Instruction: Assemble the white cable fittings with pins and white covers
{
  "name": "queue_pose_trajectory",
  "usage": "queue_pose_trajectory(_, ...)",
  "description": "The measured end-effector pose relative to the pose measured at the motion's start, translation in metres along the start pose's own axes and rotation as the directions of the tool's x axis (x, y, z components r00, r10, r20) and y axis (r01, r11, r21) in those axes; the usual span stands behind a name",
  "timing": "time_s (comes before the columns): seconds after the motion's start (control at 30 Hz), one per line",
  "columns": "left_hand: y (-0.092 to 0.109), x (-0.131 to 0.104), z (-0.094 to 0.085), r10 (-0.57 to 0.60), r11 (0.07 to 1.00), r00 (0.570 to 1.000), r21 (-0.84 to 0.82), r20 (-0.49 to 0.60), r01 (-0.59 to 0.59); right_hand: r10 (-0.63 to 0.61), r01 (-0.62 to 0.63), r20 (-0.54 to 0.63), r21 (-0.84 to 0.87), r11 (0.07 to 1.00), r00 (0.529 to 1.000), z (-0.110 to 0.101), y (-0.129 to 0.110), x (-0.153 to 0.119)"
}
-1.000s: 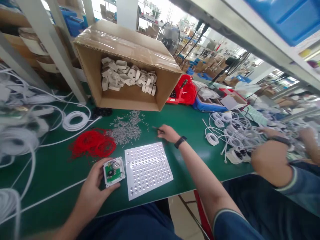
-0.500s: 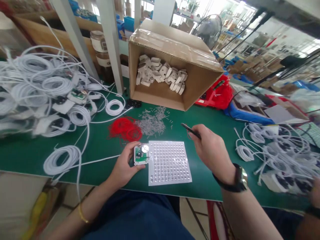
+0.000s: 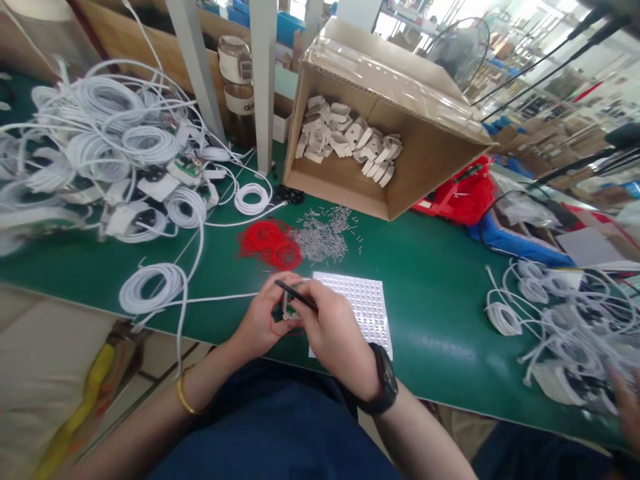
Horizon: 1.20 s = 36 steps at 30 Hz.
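Observation:
My left hand (image 3: 265,317) is closed around a small white housing (image 3: 287,313) with a green circuit board inside. Over it is my right hand (image 3: 335,333), gripping a slim black tool (image 3: 296,293) that looks like tweezers. The fingers of both hands hide most of the housing and the tool's lower end. A thin red loop (image 3: 273,328) hangs at the housing's lower side, partly hidden by the fingers. Beneath my right hand lies a white sheet (image 3: 370,307) with rows of small shiny round pieces. A white cable (image 3: 220,298) runs leftward from my left hand to a coil.
Red rings (image 3: 267,243) and small metal pins (image 3: 325,237) are heaped beyond my hands. Behind them a cardboard box (image 3: 435,160) holds white housings. Coiled white cables (image 3: 105,147) crowd the left, more cables (image 3: 560,313) the right. Another person's hand (image 3: 625,400) shows at far right.
My right hand has moved left with the black tool, from right of the sheet to the housing. The red loop now hangs by the housing. The view has shifted slightly.

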<state>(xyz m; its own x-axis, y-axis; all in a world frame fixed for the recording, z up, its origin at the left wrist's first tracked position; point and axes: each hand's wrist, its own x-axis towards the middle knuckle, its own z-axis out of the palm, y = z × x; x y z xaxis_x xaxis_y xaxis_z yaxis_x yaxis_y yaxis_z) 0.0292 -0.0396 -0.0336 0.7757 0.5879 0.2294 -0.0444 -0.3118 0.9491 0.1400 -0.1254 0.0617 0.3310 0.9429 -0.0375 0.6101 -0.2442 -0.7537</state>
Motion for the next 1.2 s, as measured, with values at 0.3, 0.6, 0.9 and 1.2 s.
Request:
queue_pose_trajectory(0.3,0.002,-0.002,-0.006,0.006,1.000,0.999,-0.018,-0.041,-0.007,0.046,-0.048,-0.082,-0.030,0.998,0.996,-0.018,0.002,0.005)
queue_pose_trajectory(0.6,0.003,-0.006,-0.010,0.033,0.997,0.999,-0.076,-0.017,-0.034,0.038,-0.038,-0.013,0.019,0.999,0.999,-0.022,0.018,0.017)
queue_pose_trajectory(0.9,0.004,-0.009,-0.010,0.032,0.998,0.999,-0.056,0.004,-0.032,-0.048,0.048,-0.053,-0.006,0.999,0.997,-0.016,0.022,0.023)
queue_pose_trajectory(1.2,0.003,-0.018,-0.001,-0.063,0.966,0.996,-0.253,-0.070,0.043,-0.103,0.089,0.144,0.099,0.991,0.984,-0.029,0.026,0.036)
